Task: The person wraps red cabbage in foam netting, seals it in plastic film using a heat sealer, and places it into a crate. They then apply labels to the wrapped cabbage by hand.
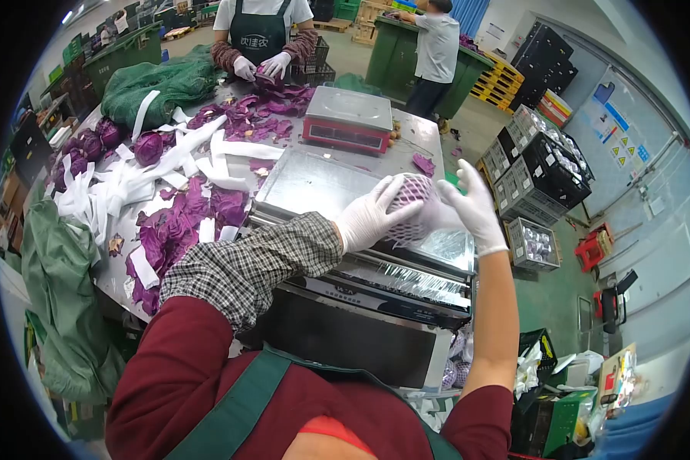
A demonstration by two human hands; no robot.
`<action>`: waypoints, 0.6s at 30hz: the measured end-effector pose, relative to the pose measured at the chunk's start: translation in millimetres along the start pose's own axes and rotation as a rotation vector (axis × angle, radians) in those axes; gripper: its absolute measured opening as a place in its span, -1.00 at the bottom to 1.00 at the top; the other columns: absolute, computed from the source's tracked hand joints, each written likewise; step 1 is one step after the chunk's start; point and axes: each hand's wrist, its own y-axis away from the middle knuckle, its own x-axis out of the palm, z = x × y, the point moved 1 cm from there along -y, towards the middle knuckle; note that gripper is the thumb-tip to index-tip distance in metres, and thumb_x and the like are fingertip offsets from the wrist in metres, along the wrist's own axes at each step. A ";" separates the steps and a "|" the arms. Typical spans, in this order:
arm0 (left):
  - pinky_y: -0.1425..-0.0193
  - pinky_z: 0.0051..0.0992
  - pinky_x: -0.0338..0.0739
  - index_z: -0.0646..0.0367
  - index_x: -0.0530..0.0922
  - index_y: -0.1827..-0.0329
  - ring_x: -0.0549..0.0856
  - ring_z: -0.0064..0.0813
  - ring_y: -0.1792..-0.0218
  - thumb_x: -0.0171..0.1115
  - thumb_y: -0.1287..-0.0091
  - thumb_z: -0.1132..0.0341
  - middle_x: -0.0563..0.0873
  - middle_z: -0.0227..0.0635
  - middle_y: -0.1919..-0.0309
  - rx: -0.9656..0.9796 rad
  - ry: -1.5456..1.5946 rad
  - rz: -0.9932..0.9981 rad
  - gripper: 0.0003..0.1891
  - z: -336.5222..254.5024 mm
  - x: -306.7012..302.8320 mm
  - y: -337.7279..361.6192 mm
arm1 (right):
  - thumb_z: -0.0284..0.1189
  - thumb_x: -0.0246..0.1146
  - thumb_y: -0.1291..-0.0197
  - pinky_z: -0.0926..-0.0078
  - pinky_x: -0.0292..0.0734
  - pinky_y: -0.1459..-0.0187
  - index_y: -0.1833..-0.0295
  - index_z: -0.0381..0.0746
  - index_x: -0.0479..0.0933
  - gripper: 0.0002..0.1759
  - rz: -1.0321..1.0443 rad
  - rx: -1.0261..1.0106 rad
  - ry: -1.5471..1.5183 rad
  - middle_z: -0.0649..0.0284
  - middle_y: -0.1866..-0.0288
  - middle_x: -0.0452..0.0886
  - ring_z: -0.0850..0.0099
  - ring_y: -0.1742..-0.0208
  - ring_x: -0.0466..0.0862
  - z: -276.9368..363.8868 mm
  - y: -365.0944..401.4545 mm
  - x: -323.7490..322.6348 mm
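A purple cabbage in a white foam net sleeve (412, 192) is held above the steel film-wrapping machine (307, 181). My left hand (377, 213), in a white glove, wraps around the near left side of this cabbage. Just to its right, my right hand (471, 205), also gloved, is raised with thumb and fingers apart. A pale, blurred translucent patch shows between my right palm and the sleeve. Below both hands runs the machine's front, with shiny film (406, 277) along it.
A red scale (348, 123) stands behind the machine. White foam sleeves (100, 192), purple leaves (172, 230) and loose cabbages (147, 149) cover the table's left. Opposite, a co-worker (262, 38) handles a cabbage; another person (437, 54) stands at a green bin. Crates (540, 180) are stacked at right.
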 end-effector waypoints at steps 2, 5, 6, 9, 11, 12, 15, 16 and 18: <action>-0.27 -0.19 0.38 -0.27 0.28 -0.29 0.23 0.14 -0.31 0.10 -0.12 0.54 0.13 0.19 -0.30 0.156 -0.043 -0.025 -0.35 -5.7 -6.8 2.2 | -0.11 0.36 -0.03 0.49 0.36 -0.12 -0.34 -0.38 0.11 -0.09 0.114 0.175 -0.245 0.04 -0.19 0.36 0.38 -0.14 0.43 -44.0 -9.6 21.1; -0.27 -0.12 0.36 -0.35 0.23 -0.32 0.27 0.18 -0.27 0.02 -0.17 0.41 0.16 0.16 -0.29 0.261 -0.120 -0.102 -0.38 7.3 -1.5 3.1 | -0.13 0.39 0.01 0.50 0.32 -0.17 -0.35 -0.38 0.08 -0.05 0.186 0.207 -0.534 0.03 -0.20 0.36 0.37 -0.17 0.41 -45.7 0.6 42.8; -0.29 -0.12 0.35 -0.37 0.24 -0.32 0.26 0.16 -0.28 0.01 -0.17 0.40 0.18 0.12 -0.28 0.275 -0.169 -0.098 -0.39 10.0 -7.0 5.7 | -0.15 0.39 0.01 0.50 0.33 -0.17 -0.35 -0.38 0.09 -0.06 0.160 0.134 -0.497 0.03 -0.19 0.37 0.38 -0.16 0.42 -44.7 3.4 47.7; -0.29 -0.12 0.34 -0.38 0.21 -0.34 0.22 0.14 -0.31 0.09 -0.07 0.48 0.15 0.09 -0.32 0.271 -0.146 0.029 -0.27 13.4 -27.1 14.9 | -0.16 0.41 0.04 0.49 0.33 -0.17 -0.35 -0.39 0.09 -0.04 0.140 0.040 -0.458 0.04 -0.17 0.40 0.39 -0.14 0.44 -52.9 -0.2 58.4; -0.31 -0.13 0.30 -0.16 0.13 -0.39 0.19 0.16 -0.33 0.14 0.02 0.52 0.10 0.17 -0.34 0.278 0.016 0.156 -0.18 15.6 -49.4 18.5 | -0.14 0.42 0.06 0.49 0.32 -0.19 -0.36 -0.39 0.09 -0.02 0.197 0.076 -0.451 0.03 -0.18 0.39 0.39 -0.15 0.43 -40.4 -2.8 56.7; -0.32 -0.13 0.29 -0.09 0.11 -0.40 0.19 0.16 -0.33 0.15 0.04 0.52 0.09 0.19 -0.34 0.276 0.079 0.143 -0.17 16.9 -55.5 20.7 | -0.09 0.43 0.09 0.45 0.24 -0.27 -0.38 -0.39 0.06 0.04 0.242 0.083 -0.321 -0.05 -0.25 0.33 0.32 -0.23 0.38 -27.0 -0.9 52.5; -0.27 -0.20 0.34 0.12 0.04 -0.42 0.29 0.11 -0.27 0.21 0.07 0.45 0.09 0.21 -0.33 0.237 0.143 0.207 -0.12 21.9 -79.7 22.1 | -0.03 0.42 0.11 0.41 0.17 -0.32 -0.38 -0.41 0.03 0.10 0.209 -0.016 -0.075 -0.12 -0.31 0.25 0.23 -0.33 0.29 -29.1 -6.3 49.8; -0.22 -0.24 0.40 0.09 0.04 -0.42 0.35 0.07 -0.24 0.22 0.08 0.43 0.08 0.16 -0.35 0.165 0.183 0.249 -0.11 21.0 -80.9 25.5 | -0.11 0.38 -0.01 0.45 0.13 -0.33 -0.40 -0.39 -0.01 0.01 0.253 0.027 -0.053 -0.02 -0.35 0.21 0.31 -0.33 0.28 -27.8 -7.5 47.3; -0.09 -0.30 0.50 0.07 0.01 -0.43 0.51 0.02 -0.08 0.25 0.09 0.41 0.09 0.11 -0.36 0.150 0.277 0.141 -0.08 23.7 -70.5 30.4 | -0.08 0.37 -0.01 0.45 0.10 -0.35 -0.40 -0.38 0.00 0.01 0.292 0.060 0.000 -0.03 -0.36 0.20 0.30 -0.35 0.25 -19.6 -5.0 49.3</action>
